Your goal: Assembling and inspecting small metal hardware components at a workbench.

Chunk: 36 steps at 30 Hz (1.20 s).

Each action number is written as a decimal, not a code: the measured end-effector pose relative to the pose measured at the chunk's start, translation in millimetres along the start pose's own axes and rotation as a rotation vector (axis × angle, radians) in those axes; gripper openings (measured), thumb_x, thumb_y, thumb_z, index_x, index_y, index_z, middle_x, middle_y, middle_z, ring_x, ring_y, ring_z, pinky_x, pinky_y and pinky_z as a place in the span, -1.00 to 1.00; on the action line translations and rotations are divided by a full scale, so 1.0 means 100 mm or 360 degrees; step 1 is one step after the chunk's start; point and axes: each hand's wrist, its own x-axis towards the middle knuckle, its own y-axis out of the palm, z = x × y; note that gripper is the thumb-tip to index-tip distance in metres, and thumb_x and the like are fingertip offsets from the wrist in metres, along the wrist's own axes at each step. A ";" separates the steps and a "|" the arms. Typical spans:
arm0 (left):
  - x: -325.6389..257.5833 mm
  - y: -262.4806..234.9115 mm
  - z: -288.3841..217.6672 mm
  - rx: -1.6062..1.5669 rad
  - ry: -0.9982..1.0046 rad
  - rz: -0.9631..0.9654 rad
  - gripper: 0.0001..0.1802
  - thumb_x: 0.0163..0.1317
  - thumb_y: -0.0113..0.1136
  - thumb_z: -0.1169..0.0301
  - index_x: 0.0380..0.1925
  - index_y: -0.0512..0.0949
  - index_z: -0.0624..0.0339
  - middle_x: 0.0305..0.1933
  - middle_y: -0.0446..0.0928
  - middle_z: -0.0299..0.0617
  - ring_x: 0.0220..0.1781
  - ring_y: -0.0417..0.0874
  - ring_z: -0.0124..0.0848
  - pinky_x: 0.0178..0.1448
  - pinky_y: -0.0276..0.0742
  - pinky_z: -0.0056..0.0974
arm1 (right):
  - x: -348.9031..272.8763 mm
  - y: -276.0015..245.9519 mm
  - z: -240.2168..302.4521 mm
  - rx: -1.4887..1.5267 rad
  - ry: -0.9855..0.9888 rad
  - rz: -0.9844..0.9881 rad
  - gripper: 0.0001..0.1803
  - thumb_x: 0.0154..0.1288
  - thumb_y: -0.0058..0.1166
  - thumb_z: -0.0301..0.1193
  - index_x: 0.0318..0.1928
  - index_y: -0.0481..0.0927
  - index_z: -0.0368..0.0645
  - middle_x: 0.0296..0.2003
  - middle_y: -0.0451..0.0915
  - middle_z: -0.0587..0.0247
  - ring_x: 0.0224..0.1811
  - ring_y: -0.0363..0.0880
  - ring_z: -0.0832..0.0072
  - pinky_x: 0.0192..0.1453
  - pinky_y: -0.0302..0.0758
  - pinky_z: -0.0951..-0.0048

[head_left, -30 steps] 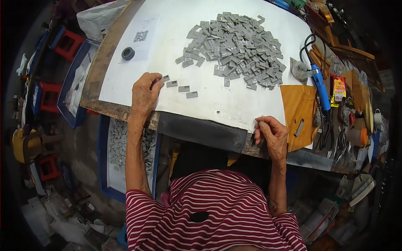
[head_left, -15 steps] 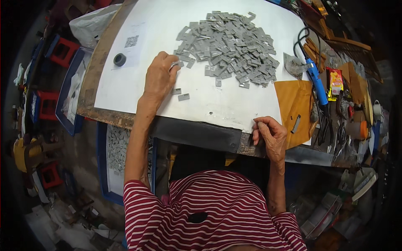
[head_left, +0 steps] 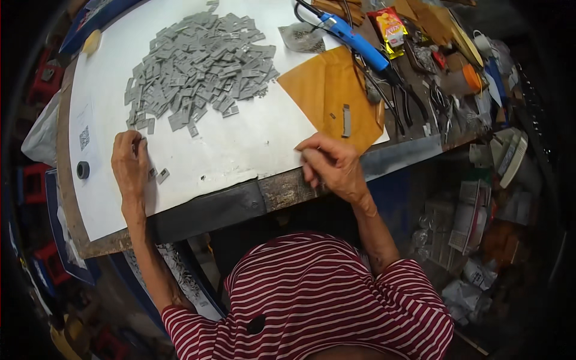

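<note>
A heap of small flat grey rectangular pieces covers the far middle of the white sheet. My left hand rests at the heap's near left edge, thumb and fingers pressed together; whatever lies between them is hidden. Beside its thumb lie two loose grey pieces, apart from the heap. Over the table's front edge, next to the brown paper, my right hand is curled with thumb and forefinger closed. Its fingertips are slightly blurred, so I cannot make out what they pinch.
A black ring-shaped roll sits at the sheet's left. On the brown paper lies a narrow grey strip. Beyond are a blue corded tool, a clear bag, pliers and a red-yellow packet.
The view has swung right, so the table appears farther left. My right hand has lifted toward the brown paper's edge. The grey piece seen in my left hand's fingers is now hidden.
</note>
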 end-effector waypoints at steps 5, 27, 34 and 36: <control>-0.06 -0.09 -0.28 -0.0376 -0.0286 -0.0162 -0.86 0.10 0.08 0.59 -0.30 0.47 0.36 -0.29 0.51 -0.13 -0.29 0.53 -0.39 -0.18 0.43 -0.37 | 0.15 -0.42 -0.12 -0.0310 -0.0313 -0.0524 -0.90 0.19 -0.08 -0.58 -0.32 0.51 -0.32 -0.63 0.36 0.45 -0.63 0.30 0.78 -0.57 0.24 0.70; -0.29 0.36 -1.50 -0.1916 -0.0749 0.0328 -0.86 0.10 0.14 0.56 -0.31 0.45 0.33 -0.47 0.47 -0.29 -0.48 0.47 -0.63 -0.38 0.37 -0.56 | 0.42 -0.56 -0.27 -0.2095 -0.0916 -0.0510 -0.92 0.04 -0.02 -0.56 -0.45 0.36 -0.27 -0.43 0.35 0.06 -0.52 0.47 0.14 -0.49 0.41 0.24; -0.23 0.45 -1.70 -0.1850 -0.0673 0.0423 -0.81 0.12 0.10 0.55 -0.23 0.48 0.31 -0.45 0.45 -0.36 -0.45 0.40 -0.67 -0.33 0.35 -0.58 | 0.43 -0.61 -0.27 -0.1856 -0.0892 -0.0513 -0.92 0.09 -0.01 -0.54 -0.40 0.38 -0.25 -0.42 0.36 0.05 -0.52 0.46 0.11 -0.48 0.39 0.23; -0.23 0.52 -1.70 -0.1840 -0.0677 0.0448 -0.82 0.11 0.09 0.54 -0.24 0.50 0.29 -0.45 0.45 -0.37 -0.46 0.39 -0.67 -0.34 0.34 -0.56 | 0.41 -0.60 -0.25 -0.1868 -0.0875 -0.0501 -0.93 0.09 -0.01 -0.53 -0.40 0.38 -0.25 -0.42 0.36 0.05 -0.53 0.46 0.10 -0.47 0.39 0.23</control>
